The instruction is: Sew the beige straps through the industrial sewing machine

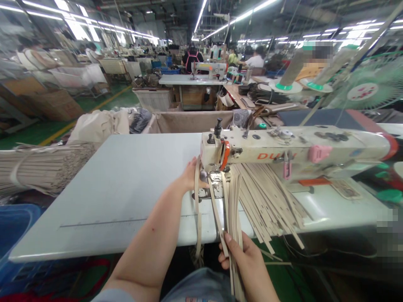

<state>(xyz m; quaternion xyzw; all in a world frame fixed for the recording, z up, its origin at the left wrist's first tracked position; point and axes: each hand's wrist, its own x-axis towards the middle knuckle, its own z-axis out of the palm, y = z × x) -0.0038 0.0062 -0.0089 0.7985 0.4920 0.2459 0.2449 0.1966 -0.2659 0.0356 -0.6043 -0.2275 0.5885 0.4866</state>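
Observation:
A white sewing machine (270,147) stands on a pale table. My left hand (190,178) rests beside the needle area, at the left of the machine head, with a narrow beige strip (197,201) hanging down next to it; its fingertips are partly hidden behind the strip and the machine. At the table's front edge my right hand (241,251) is closed around a bundle of beige fabric strips (234,209). One strip (215,209) runs from the presser foot area down to the right thumb. More loose strips (261,201) lie fanned out under the machine arm.
A tied bundle of strips (47,165) sits left of the table (126,180). Behind stands a fabric-lined bin (195,119). Thread cones (289,73) and a green fan (365,90) are at the right. A blue basket (19,222) is at lower left. Other people work farther back.

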